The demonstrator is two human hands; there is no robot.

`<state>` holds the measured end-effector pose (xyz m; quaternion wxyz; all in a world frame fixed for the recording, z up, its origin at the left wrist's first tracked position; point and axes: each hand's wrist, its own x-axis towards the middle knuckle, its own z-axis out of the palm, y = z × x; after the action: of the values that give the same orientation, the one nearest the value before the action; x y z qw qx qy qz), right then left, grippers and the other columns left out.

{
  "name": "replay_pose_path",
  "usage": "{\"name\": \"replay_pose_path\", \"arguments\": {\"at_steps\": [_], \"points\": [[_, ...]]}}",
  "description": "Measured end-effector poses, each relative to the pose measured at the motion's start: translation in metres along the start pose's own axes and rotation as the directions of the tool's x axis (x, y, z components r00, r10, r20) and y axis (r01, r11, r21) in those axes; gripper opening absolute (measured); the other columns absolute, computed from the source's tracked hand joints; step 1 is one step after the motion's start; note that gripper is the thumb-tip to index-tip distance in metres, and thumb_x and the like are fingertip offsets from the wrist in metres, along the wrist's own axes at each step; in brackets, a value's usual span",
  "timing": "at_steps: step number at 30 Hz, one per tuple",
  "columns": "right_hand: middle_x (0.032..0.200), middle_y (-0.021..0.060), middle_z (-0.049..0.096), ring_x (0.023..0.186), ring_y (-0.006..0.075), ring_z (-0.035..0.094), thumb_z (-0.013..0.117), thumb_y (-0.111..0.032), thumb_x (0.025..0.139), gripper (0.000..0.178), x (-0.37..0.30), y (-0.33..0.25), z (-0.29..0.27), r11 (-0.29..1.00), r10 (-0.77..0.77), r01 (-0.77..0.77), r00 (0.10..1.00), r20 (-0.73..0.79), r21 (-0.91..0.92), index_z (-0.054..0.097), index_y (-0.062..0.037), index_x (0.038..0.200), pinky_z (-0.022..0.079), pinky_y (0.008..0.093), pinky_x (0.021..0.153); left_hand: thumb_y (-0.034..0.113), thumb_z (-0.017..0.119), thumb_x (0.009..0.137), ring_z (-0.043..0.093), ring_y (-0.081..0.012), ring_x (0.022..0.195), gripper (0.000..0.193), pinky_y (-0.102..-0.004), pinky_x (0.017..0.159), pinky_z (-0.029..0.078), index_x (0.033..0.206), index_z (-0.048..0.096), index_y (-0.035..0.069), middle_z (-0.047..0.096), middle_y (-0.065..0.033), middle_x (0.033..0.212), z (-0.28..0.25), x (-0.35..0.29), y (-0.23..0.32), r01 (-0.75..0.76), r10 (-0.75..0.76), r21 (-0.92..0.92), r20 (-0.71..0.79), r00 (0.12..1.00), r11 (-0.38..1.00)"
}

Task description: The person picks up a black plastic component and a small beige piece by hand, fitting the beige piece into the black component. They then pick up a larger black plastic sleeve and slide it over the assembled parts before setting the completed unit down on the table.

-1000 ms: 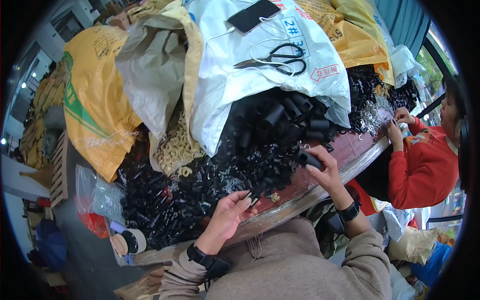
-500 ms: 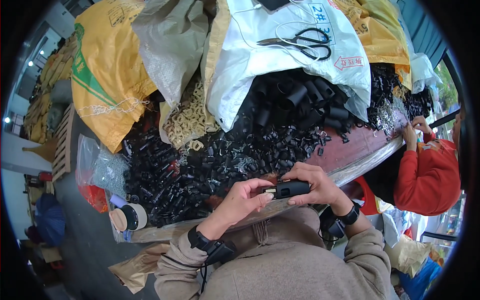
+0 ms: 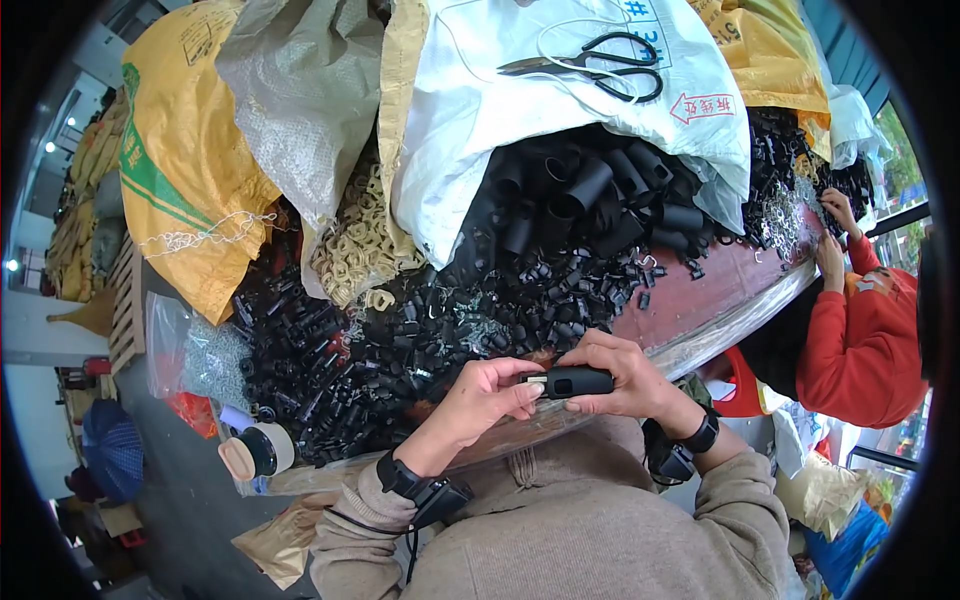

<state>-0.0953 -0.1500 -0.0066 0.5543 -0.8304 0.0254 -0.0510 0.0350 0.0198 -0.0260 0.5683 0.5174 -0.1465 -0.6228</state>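
Both hands of a seated person meet above the near edge of a worktop (image 3: pixel 690 295). The left hand (image 3: pixel 482 402) has thumb and fingers clamped on a small part (image 3: pixel 537 381) with a pale face. The right hand (image 3: pixel 634 378) has its fingers clamped on a black casing (image 3: pixel 590 380), which bears an oblong opening in its side. The casing lies roughly level between the hands, its left end at the small part; how far the one enters the other cannot be told. Each wrist carries a black band. Beyond the hands spreads a heap of small black parts (image 3: pixel 310 390), with larger black tubes (image 3: pixel 585 187) behind it and cream rings (image 3: pixel 360 250) to the left of the tubes. A white sack (image 3: pixel 470 120) overhangs the tubes and carries scissors (image 3: pixel 590 68) and a white cable (image 3: pixel 548 40). To its left stand a grey sack (image 3: pixel 300 110) and a yellow sack (image 3: pixel 190 170). At the far left, a clear bag (image 3: pixel 215 355) rests near the worktop's corner. At the right, a co-worker (image 3: pixel 860 350) in red sits with both hands beside a pile of metal hooks (image 3: pixel 782 222).
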Motion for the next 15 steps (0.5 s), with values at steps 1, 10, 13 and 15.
{"name": "replay_pose_path", "arguments": {"at_steps": [1, 10, 13, 15], "points": [[0.077, 0.0096, 0.052, 0.069, 0.0219, 0.053, 0.073, -0.023, 0.063, 0.042, -0.001, -0.001, 0.001, 1.000, 0.011, -0.011, 1.000, -0.002, 0.006, 0.057, 0.0008, 0.095, 0.042, 0.0292, 0.062, 0.008, 0.058, 0.079, 0.056, -0.0090, 0.062, 0.027, -0.0205, 0.058, 0.049, 0.103, 0.054, -0.004, 0.060, -0.0063, 0.077, 0.000, -0.001, 0.000, 0.013, -0.013, -0.005, -0.005, 1.000, 1.000], [0.080, 0.0108, 0.052, 0.071, 0.0210, 0.052, 0.071, -0.024, 0.066, 0.045, -0.018, -0.014, 0.023, 0.996, -0.019, 0.012, 0.997, -0.077, -0.086, 0.054, 0.0025, 0.098, 0.041, 0.0282, 0.061, 0.009, 0.058, 0.079, 0.058, -0.0104, 0.063, 0.027, -0.0208, 0.060, 0.050, 0.103, 0.054, -0.004, 0.060, -0.0077, 0.079, 0.004, -0.018, -0.008, 0.039, -0.042, -0.147, -0.020, 0.999, 0.988], [0.082, 0.0110, 0.051, 0.072, 0.0207, 0.051, 0.071, -0.024, 0.066, 0.046, -0.021, -0.015, 0.026, 0.998, -0.004, -0.001, 0.997, -0.076, -0.066, 0.053, 0.0027, 0.099, 0.041, 0.0283, 0.062, 0.010, 0.058, 0.080, 0.058, -0.0105, 0.064, 0.028, -0.0208, 0.061, 0.050, 0.103, 0.053, -0.004, 0.060, -0.0076, 0.079, 0.005, -0.023, -0.006, 0.033, -0.036, -0.131, -0.023, 0.999, 0.991], [0.082, 0.0111, 0.051, 0.072, 0.0205, 0.051, 0.071, -0.024, 0.066, 0.046, -0.023, -0.015, 0.029, 0.998, 0.004, -0.008, 0.997, -0.077, -0.056, 0.053, 0.0029, 0.100, 0.041, 0.0283, 0.063, 0.010, 0.058, 0.080, 0.058, -0.0103, 0.064, 0.028, -0.0208, 0.061, 0.050, 0.103, 0.053, -0.004, 0.060, -0.0077, 0.080, 0.008, -0.024, -0.005, 0.024, -0.026, -0.111, -0.018, 0.999, 0.994]]}}
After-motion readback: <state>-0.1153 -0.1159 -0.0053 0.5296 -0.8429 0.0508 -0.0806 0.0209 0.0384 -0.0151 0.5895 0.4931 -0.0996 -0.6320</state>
